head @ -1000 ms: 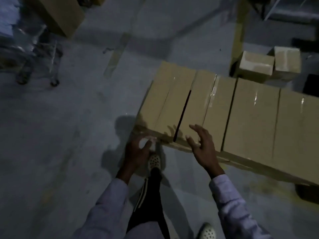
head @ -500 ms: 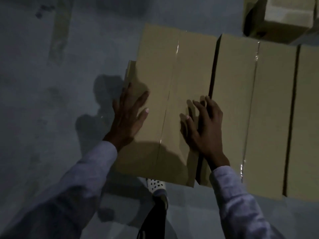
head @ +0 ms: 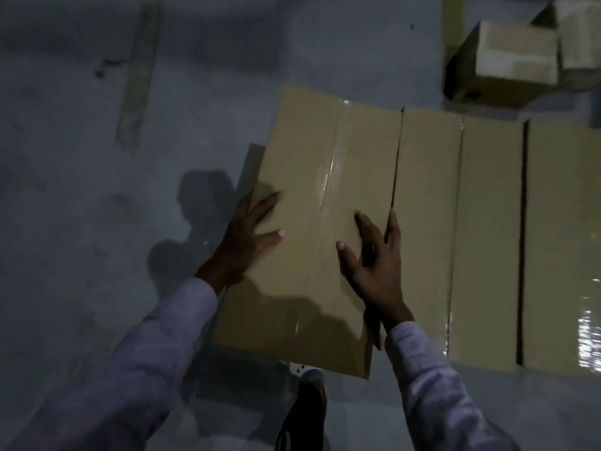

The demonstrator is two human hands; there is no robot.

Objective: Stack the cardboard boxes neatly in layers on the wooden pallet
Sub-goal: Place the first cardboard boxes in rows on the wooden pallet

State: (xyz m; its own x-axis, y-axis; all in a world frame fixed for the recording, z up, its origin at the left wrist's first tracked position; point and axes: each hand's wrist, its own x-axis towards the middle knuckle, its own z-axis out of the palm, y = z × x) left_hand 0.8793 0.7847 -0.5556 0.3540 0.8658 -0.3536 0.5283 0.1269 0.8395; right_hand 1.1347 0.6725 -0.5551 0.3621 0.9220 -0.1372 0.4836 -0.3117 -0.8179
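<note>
End box sits leftmost in the row, thin gap to the next box. Left hand is flat on its left edge, right hand flat by the gap, neither gripping. Looks stiff, tape is slick, I'd grab the sides

Left: we see open floor beside the end box.
Right: the neighbour box leaves us only a thin slit.
Far corner: loose boxes stand.
</note>
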